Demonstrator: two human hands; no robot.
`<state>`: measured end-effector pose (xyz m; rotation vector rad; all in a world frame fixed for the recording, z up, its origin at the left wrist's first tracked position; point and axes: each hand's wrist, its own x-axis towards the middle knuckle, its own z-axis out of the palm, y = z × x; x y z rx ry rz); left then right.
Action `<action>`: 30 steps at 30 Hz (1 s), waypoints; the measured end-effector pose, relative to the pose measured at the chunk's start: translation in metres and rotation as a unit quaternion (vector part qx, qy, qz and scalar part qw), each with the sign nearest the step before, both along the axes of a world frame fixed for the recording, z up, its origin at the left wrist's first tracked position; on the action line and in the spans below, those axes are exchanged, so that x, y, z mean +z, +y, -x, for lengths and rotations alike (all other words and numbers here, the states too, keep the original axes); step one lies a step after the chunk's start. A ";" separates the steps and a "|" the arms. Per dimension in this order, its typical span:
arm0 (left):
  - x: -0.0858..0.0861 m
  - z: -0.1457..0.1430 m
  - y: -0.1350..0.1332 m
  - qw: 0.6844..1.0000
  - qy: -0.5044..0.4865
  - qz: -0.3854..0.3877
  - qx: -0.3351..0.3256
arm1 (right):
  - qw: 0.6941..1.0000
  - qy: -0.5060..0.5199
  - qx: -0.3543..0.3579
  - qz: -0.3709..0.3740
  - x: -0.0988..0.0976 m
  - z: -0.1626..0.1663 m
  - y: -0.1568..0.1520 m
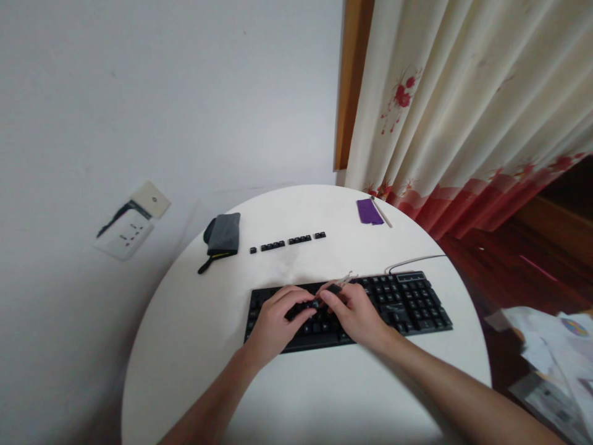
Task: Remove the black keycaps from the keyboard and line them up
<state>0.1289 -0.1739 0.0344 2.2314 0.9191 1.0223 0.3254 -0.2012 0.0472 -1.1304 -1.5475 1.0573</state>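
A black keyboard (419,303) lies across the white round table, its cable leaving at the back right. My left hand (275,318) is over the keyboard's left half, thumb and fingers curled together at a small dark piece that may be a keycap; I cannot make it out. Beside it, my right hand (359,312) is closed around a keycap puller (333,288), whose thin wire ends stick up behind the fingers. The fingertips of both hands nearly meet. Behind the keyboard, several loose black keycaps (272,246) stand in a row of spaced groups.
On the table (185,346), a grey pouch (225,233) lies at the left back. A purple cloth (369,212) and a slim brush-like stick (382,213) are at the right back. A wall socket (124,235) is left; a curtain (417,123) hangs behind right. Papers (551,346) lie right.
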 end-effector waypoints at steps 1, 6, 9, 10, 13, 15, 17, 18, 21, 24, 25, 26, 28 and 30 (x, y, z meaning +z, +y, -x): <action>0.000 0.000 0.000 1.000 -0.002 0.001 -0.002 | 1.000 0.004 0.001 0.001 -0.001 0.000 0.000; -0.001 0.000 0.000 1.000 -0.015 -0.010 -0.017 | 1.000 0.020 -0.010 0.005 -0.009 0.001 0.002; -0.002 -0.001 0.001 0.999 -0.015 -0.026 -0.023 | 1.000 0.028 -0.012 0.009 -0.011 0.002 0.002; -0.002 -0.001 0.001 0.999 -0.014 -0.029 -0.024 | 0.999 0.030 -0.012 0.011 -0.011 0.002 0.002; -0.001 -0.001 0.001 0.999 -0.009 -0.034 -0.028 | 0.999 0.035 -0.020 0.017 -0.010 0.002 0.001; -0.001 -0.001 0.000 0.999 -0.005 -0.035 -0.035 | 0.999 0.038 -0.025 0.023 -0.009 0.001 0.001; -0.001 0.000 0.000 0.998 0.000 -0.036 -0.043 | 0.999 0.039 -0.024 0.027 -0.008 0.001 0.001; -0.001 0.000 0.000 0.998 0.003 -0.036 -0.047 | 0.999 0.038 -0.023 0.029 -0.008 0.002 0.001; -0.002 0.000 0.000 0.998 0.008 -0.034 -0.053 | 0.998 0.038 -0.024 0.037 -0.009 0.002 0.002; -0.003 -0.001 0.001 0.998 0.011 -0.030 -0.053 | 0.998 0.043 -0.025 0.046 -0.012 0.002 0.003; -0.003 -0.001 0.001 0.998 0.011 -0.031 -0.054 | 0.998 0.044 -0.025 0.048 -0.013 0.002 0.003; -0.003 -0.001 0.001 0.998 0.011 -0.033 -0.054 | 0.997 0.045 -0.023 0.051 -0.013 0.002 0.003; -0.004 0.000 0.001 0.998 0.012 -0.037 -0.056 | 0.997 0.046 -0.017 0.056 -0.013 0.002 0.002; -0.004 0.000 0.002 0.998 0.015 -0.035 -0.057 | 0.997 0.046 -0.009 0.058 -0.011 0.002 0.002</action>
